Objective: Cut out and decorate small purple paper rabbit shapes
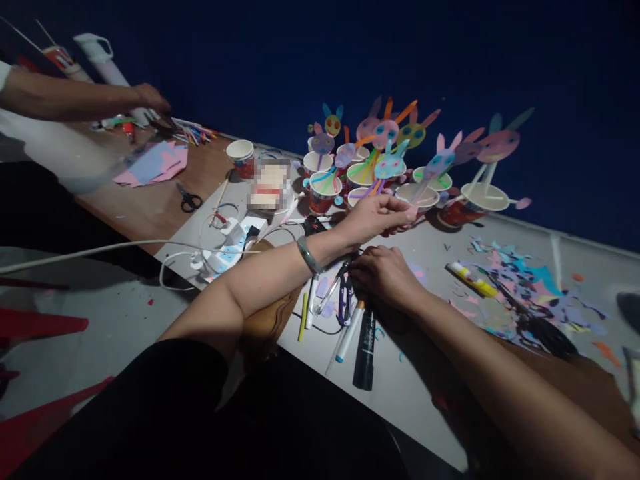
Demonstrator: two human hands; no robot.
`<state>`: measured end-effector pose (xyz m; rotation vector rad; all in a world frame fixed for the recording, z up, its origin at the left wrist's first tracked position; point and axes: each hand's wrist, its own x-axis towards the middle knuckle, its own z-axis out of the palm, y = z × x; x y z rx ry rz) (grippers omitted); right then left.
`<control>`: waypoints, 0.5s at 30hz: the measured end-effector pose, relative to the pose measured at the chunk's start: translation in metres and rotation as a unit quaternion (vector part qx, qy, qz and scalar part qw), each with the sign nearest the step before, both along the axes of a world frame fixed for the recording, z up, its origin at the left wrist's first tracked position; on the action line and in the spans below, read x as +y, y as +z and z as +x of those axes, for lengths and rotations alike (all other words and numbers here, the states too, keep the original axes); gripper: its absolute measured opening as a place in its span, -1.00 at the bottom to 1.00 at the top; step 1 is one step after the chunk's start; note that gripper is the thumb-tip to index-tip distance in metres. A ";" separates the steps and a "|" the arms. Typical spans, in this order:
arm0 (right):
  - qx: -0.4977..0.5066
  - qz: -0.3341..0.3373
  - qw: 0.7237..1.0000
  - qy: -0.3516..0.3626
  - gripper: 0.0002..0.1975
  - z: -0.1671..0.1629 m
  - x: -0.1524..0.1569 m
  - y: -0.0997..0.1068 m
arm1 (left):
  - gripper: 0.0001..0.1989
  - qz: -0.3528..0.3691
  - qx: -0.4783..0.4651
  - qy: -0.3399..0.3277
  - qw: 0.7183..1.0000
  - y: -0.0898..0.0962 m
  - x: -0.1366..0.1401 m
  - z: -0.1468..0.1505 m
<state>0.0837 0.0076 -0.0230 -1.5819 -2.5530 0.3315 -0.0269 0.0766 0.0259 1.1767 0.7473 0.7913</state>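
Observation:
My left hand [375, 219], with a bangle on its wrist, reaches across in front of a row of paper cups. Its thumb and fingers pinch a small pink paper piece [413, 212], close beside a cup with a blue rabbit-face puppet [441, 163]. Below it, my right hand [387, 273] is low over the table with curled fingers; what they grip, if anything, is hidden. By its fingertips lie a purple-edged tool [345, 300], a white marker with an orange end [351, 331] and a thick black marker [366, 350]. A yellow stick [303, 318] lies left of them.
Several cups with paper rabbit faces [386, 135] stand along the back. Paper scraps [537, 280], a glue tube [473, 279] and black scissors [545, 330] lie right. A power strip [235, 250] with cables is left. Another person's hand [153, 98] is above coloured paper [155, 163].

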 end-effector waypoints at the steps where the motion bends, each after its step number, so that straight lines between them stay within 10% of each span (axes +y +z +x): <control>1: -0.010 -0.008 1.000 0.001 -0.82 -0.003 0.002 0.001 | -0.77 -0.001 -0.004 -0.004 1.000 0.000 0.000 0.000; 15: 0.018 -0.023 1.000 0.005 -0.86 -0.006 0.002 0.003 | -0.73 0.001 -0.033 -0.007 0.999 -0.003 0.001 0.002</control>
